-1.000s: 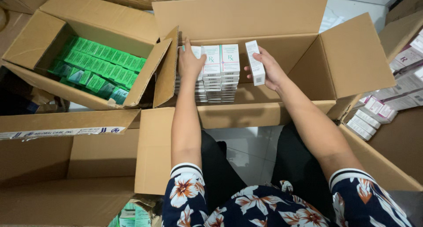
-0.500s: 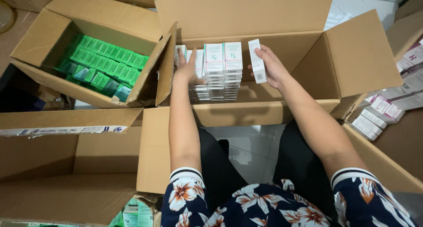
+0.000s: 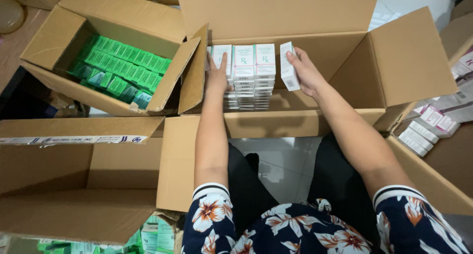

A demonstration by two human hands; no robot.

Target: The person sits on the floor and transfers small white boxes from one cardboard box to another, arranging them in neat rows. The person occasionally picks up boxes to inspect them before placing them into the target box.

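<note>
Right hand [image 3: 306,72] pinches one small white carton [image 3: 288,66] upright between thumb and fingers, closed around it, held just beside the right end of the stacked rows [image 3: 249,76] inside the big open cardboard box [image 3: 394,62]. Left hand [image 3: 217,76] lies flat and mostly open against the left side of that stack, fingers pointing up over a teal-and-white carton, holding nothing, just pressing and steadying. Step in hand looks like adding the loose carton to the row at the stack's right end; the next move likely calls for turning it flat to match its neighbours and sliding it in flush while the left hand keeps the pile from leaning. Cartons are thin, glossy printed paperboard, rectangular, crisp-edged, white with teal panels; light, easy to dent. Box is brown corrugated board, matte, flaps standing open, mostly bare on the right. Second corrugated box [image 3: 54,42] to the left holds tight rows of green cartons [image 3: 123,69]. More white cartons with pink trim [image 3: 426,128] lie at the far right. Another brown box [image 3: 74,185] sits at lower left. Floor below is pale tile [image 3: 276,160]. Floral sleeves [image 3: 212,219] at frame bottom.
</note>
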